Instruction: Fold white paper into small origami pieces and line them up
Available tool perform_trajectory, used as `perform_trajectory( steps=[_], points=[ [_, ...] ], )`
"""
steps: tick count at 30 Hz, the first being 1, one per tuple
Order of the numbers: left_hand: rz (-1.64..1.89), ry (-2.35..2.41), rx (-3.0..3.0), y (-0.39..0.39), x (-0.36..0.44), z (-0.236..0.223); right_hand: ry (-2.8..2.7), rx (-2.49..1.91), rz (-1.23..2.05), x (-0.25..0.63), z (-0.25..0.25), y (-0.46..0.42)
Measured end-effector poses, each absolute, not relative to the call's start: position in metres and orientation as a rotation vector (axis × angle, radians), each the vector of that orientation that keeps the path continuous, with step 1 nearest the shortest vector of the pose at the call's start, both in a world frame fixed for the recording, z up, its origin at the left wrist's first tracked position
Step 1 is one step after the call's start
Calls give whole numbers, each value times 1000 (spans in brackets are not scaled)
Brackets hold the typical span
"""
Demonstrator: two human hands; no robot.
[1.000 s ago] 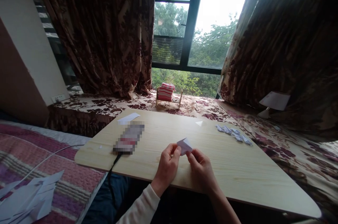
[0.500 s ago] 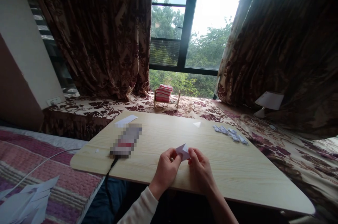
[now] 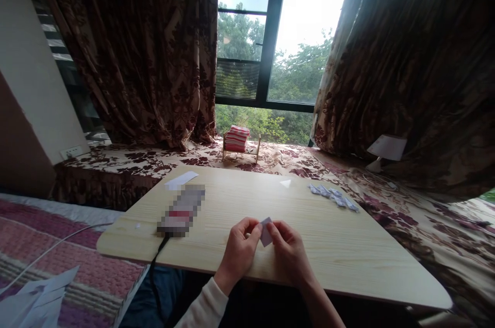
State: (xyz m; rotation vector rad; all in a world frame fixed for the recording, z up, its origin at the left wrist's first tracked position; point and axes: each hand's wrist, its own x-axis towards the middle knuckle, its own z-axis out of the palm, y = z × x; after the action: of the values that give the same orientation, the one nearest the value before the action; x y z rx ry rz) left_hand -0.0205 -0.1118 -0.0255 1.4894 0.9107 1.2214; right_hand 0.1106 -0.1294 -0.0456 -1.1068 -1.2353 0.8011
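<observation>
A small folded piece of white paper [image 3: 266,232] is held up over the near part of the wooden table [image 3: 232,199]. My left hand [image 3: 242,245] pinches its left corner between thumb and fingers. On the opposite side, my right hand [image 3: 288,248] grips the right edge the same way. The paper looks flat and diamond-shaped. Several folded white paper pieces [image 3: 333,196] lie in a cluster at the table's far right. A small white paper triangle [image 3: 285,183] lies near the far edge.
At the table's left lies a pixelated device [image 3: 181,212] with a black cable [image 3: 154,261], near a white paper strip [image 3: 181,180]. More paper sheets [image 3: 38,299] rest on the striped bed. Beyond the table are a small rack with folded red-striped cloths [image 3: 237,139] and a lamp [image 3: 386,148].
The folded paper has turned and flattened from an open, peaked shape to a flat diamond. Both hands still pinch it. The whole view has shifted slightly.
</observation>
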Motion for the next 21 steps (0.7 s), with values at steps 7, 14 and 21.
perform_trajectory(
  steps=[7,14,21],
  points=[
    [1182,892,1583,-115,-20,-21,-1198,-1100,789,110,-45,-129],
    [1193,915,1601,-115,-19,-22,-1192,-1088,773,108,-43,-129],
    [1253,916,1547,-114,-20,-27,-1215,-1106,741,107,-43,-129]
  ],
)
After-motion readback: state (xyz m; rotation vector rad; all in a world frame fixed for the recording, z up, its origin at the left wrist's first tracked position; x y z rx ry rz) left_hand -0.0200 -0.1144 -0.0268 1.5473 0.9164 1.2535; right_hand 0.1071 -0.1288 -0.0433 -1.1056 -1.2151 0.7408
